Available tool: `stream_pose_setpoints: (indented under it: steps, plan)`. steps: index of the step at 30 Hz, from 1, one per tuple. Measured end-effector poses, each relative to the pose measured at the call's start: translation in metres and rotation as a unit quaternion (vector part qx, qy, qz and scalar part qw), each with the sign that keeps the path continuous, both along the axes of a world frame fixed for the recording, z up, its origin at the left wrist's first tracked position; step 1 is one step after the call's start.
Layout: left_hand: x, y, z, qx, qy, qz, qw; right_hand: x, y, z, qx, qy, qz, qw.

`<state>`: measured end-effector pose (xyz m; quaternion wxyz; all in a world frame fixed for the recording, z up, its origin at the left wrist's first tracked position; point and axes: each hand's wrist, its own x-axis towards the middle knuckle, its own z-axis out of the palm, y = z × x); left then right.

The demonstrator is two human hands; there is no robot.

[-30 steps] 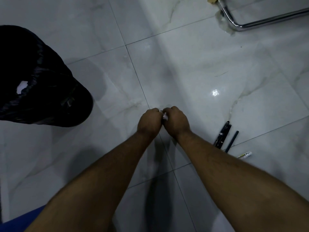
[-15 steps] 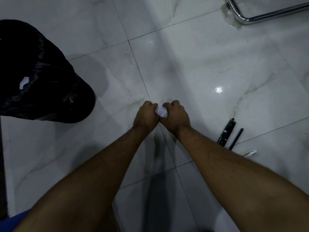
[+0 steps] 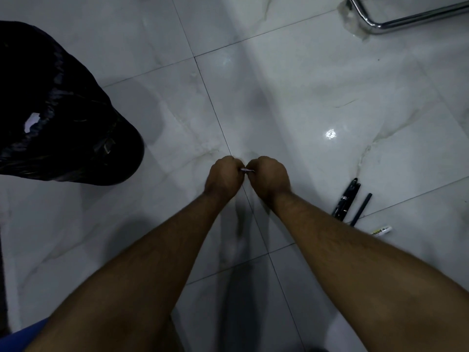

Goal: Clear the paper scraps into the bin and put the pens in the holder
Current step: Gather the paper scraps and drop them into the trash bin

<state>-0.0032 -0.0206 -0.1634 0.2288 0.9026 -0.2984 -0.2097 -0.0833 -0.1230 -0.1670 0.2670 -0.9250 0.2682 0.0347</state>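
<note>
- Fingers: both hands curled into near-fists, knuckles up, held above the floor at frame centre. Left hand and right hand sit knuckle to knuckle w/ a thin gap between them.
- Between them a small paper scrap shows as a pale sliver; fingertips of both hands pinch it, one from each side. Fingertips themselves are hidden under the knuckles, so exact grip can't be told beyond closed on the scrap.
- Both forearms bare, reaching fwd from bottom of frame.
- Count, pens: 2 dark pens on the floor right of the right forearm. The thick black pen looks like it may be two bodies lying together – can't tell for sure. The thin dark pen lies just beside it, roughly parallel, both angled up-right.
- Count, markers: 1 white marker w/ yellow-and-black label, near the lower ends of the pens, partly hidden by the right forearm.
- Count, scraps: 1 in the hands, 1 white paper piece in the bin.
- Container: bin at left, lined w/ a black glossy bag, well apart from the hands. Inside only the one white piece is visible; rest of interior too dark to read.
- Floor: white marble-look tiles w/ dark grout lines, one bright light glint right of centre.
- Top right: bent chrome tube resting on the floor, w/ a clear crinkled bit at its bend.
- Bottom left corner: strip of blue cloth.
</note>
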Motion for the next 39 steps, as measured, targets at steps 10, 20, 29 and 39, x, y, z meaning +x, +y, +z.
stream_pose_setpoints:
  steps: [10,20,29,39]
  plan:
    - [-0.019,-0.007,-0.003,-0.087,0.094,0.024,0.991,-0.014,-0.011,0.007,0.107,-0.025,-0.081,0.991]
    - [-0.018,0.005,0.007,-0.012,0.023,-0.005,1.0,-0.038,-0.029,0.007,0.104,-0.022,-0.14,0.984]
    - [-0.033,0.001,0.006,0.046,-0.048,-0.067,0.996,-0.041,-0.017,0.019,0.115,-0.008,-0.16,0.98]
    - [-0.043,-0.019,-0.007,0.037,-0.061,-0.025,0.997,-0.046,-0.018,0.012,0.318,-0.005,-0.322,0.892]
